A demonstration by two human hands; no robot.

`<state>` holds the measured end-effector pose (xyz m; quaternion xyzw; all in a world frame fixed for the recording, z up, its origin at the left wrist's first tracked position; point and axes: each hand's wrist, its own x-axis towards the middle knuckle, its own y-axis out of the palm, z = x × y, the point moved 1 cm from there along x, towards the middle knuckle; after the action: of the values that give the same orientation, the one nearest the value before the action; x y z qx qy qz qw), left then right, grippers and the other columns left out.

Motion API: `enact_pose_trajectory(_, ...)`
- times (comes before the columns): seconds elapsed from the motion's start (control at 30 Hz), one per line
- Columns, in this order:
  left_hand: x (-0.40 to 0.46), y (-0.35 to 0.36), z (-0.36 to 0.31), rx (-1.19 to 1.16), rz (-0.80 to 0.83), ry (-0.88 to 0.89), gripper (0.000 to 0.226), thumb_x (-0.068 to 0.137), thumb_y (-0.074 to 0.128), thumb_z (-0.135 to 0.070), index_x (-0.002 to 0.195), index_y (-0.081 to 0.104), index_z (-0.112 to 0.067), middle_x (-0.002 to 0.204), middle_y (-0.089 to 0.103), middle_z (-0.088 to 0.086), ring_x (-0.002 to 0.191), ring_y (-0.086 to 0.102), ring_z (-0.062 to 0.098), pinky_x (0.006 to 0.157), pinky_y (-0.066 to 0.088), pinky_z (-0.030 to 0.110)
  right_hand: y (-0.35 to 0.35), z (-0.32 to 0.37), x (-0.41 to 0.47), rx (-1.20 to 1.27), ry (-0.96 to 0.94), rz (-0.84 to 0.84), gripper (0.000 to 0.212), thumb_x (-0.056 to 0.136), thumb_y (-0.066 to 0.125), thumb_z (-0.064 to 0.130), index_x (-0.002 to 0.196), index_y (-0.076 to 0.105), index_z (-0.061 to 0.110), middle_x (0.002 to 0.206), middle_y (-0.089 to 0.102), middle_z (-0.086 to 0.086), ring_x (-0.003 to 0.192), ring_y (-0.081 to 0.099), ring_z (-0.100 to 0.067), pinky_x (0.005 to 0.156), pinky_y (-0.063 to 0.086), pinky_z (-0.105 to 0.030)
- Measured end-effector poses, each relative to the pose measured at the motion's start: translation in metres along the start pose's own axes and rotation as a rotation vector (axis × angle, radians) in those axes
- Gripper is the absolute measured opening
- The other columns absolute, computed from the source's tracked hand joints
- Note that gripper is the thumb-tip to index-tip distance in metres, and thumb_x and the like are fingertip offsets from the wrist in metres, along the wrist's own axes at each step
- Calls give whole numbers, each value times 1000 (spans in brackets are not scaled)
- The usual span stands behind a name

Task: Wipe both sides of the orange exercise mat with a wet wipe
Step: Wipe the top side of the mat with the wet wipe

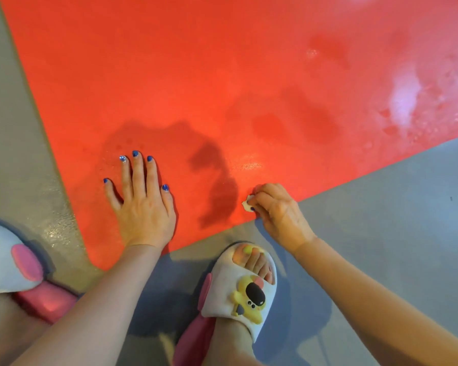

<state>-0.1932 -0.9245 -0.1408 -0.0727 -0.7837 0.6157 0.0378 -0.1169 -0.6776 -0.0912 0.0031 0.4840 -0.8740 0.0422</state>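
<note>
One flat orange foam exercise mat [222,75] lies on the grey floor [381,220]. One crumpled white wet wipe [248,206] shows (mostly hidden in the fingers). Two bare hands: left hand [143,207], right hand [280,215]. Two white open-toed slippers with pink soles: one [246,291], another [8,262].

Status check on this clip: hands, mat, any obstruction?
Left hand flat on the orange mat, bracing. Right hand grips the wet wipe at the mat's near edge. Wet patches on the mat. Slippered foot just off the edge, nothing blocking.
</note>
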Motion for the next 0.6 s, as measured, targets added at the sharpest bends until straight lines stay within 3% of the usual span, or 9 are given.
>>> enact_pose_trajectory(0.13,0,1,-3,-28,-9,20,60,100,36,-27,156,31,-7,167,20,11,156,10,29,119,9,66,11,8,1,18,-156,69,13,91,57,-1,92,68,5,93,63,-8,76,54,-28,72,45,-31)
enact_pose_trajectory(0.2,-4,2,-9,-36,10,72,60,100,35,-30,156,33,-8,167,21,10,156,11,28,118,7,67,-4,-17,-2,-15,-135,37,17,95,51,5,89,67,5,92,63,-9,77,54,-29,73,44,-35)
enact_pose_trajectory(0.33,-8,4,-14,28,57,107,63,101,27,-37,159,26,-13,169,13,9,157,3,27,118,2,68,-45,-83,-12,-58,292,-293,10,85,61,0,81,66,8,87,59,-5,85,55,-27,76,44,-36)
enact_pose_trajectory(0.43,-7,3,-15,32,59,95,63,101,26,-37,159,26,-12,169,13,9,157,2,27,118,2,68,-40,-88,-10,-57,608,-461,7,81,59,-1,78,61,5,86,53,-7,82,57,-34,73,44,-36)
enact_pose_trajectory(0.5,-7,3,-16,30,56,96,63,101,26,-37,159,27,-12,169,14,10,157,3,28,118,2,68,-17,-58,1,-52,561,-475,11,82,60,-3,75,59,6,81,53,-10,80,53,-32,71,38,-32)
enact_pose_trajectory(0.6,-8,4,-15,33,58,97,64,100,26,-37,159,26,-12,169,15,10,157,4,28,118,2,68,11,-12,14,15,193,-264,11,85,60,-2,80,64,7,83,57,-9,81,47,-23,72,36,-28)
